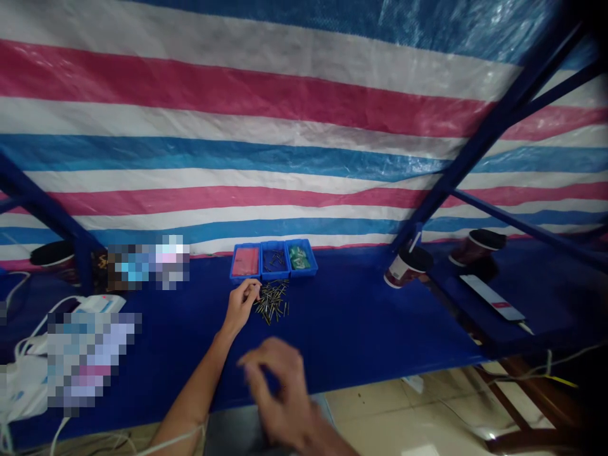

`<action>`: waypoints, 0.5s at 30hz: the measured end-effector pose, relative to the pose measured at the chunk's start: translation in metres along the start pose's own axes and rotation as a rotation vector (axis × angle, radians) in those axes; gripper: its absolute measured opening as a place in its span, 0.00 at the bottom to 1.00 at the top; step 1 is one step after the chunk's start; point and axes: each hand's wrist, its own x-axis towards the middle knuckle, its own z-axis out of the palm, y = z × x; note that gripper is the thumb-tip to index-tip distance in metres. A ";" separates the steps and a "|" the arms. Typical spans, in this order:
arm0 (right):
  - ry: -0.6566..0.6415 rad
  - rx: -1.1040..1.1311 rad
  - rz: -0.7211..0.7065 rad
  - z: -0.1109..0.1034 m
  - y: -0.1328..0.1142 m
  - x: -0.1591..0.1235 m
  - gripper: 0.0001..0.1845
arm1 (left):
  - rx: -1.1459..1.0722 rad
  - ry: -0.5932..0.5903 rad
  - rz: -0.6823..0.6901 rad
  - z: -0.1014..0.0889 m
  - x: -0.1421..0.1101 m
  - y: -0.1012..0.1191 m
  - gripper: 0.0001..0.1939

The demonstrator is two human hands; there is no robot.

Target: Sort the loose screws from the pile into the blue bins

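My left hand [243, 306] reaches out on the blue table covering [361, 316], its fingertips pinched together at the left edge of a loose pile of small dark metal pins or screws [272, 302]. Whether those fingers hold a pin is too small to tell. Behind the pile stand several small blue plastic bins in a row, the left one [232, 266] holding a pink item, the middle one [274, 260] dark pins, and the right one [301, 257] green packets. My right hand [280, 387] hovers blurred nearer me, fingers apart and curved, holding nothing visible.
A striped tarp hangs behind the table, with dark blue metal frame bars [489, 126] at the right. Lidded paper cups [408, 266] and a phone [491, 297] stand right. Pixelated items and white cables [28, 342] lie left. Tiled floor shows below.
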 end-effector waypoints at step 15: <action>0.000 -0.528 0.137 -0.038 0.133 0.023 0.15 | -0.026 0.021 -0.007 0.001 0.000 -0.001 0.16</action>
